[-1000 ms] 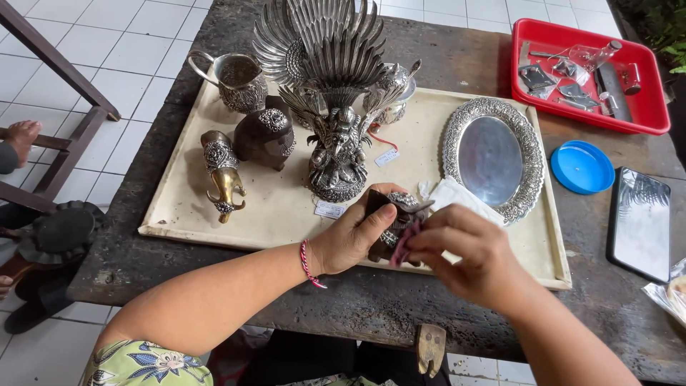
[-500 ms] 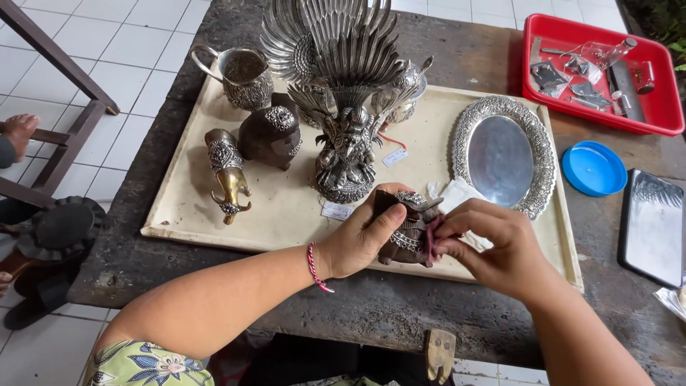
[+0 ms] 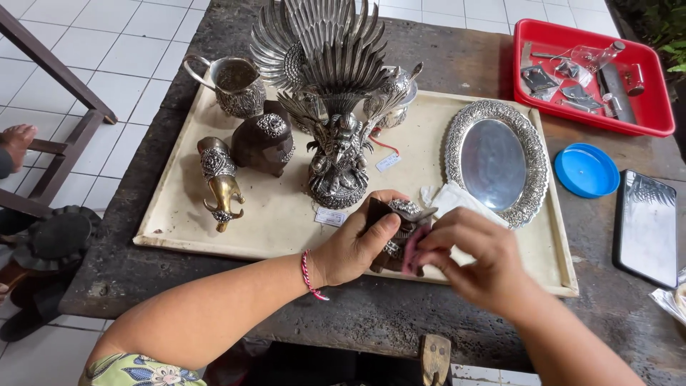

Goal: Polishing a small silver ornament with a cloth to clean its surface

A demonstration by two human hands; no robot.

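Note:
My left hand (image 3: 355, 246) grips a small dark wooden figurine with silver trim (image 3: 396, 214) over the front edge of a cream tray (image 3: 271, 221). My right hand (image 3: 475, 257) pinches a pink cloth (image 3: 413, 250) pressed against the figurine's side. A white cloth (image 3: 457, 200) lies on the tray just behind my right hand. A tall silver winged statue (image 3: 332, 100) stands in the tray's middle, right behind the figurine.
On the tray stand a silver jug (image 3: 236, 86), a dark elephant figure (image 3: 263, 139), a brass and silver figure (image 3: 218, 179) and an oval silver dish (image 3: 495, 161). A red tray of tools (image 3: 593, 75), a blue lid (image 3: 586, 170) and a dark tablet (image 3: 647, 225) lie at the right. Another person's hand (image 3: 16, 139) shows at far left.
My right hand has shifted slightly along the figurine with the pink cloth. The left hand keeps its hold on the figurine.

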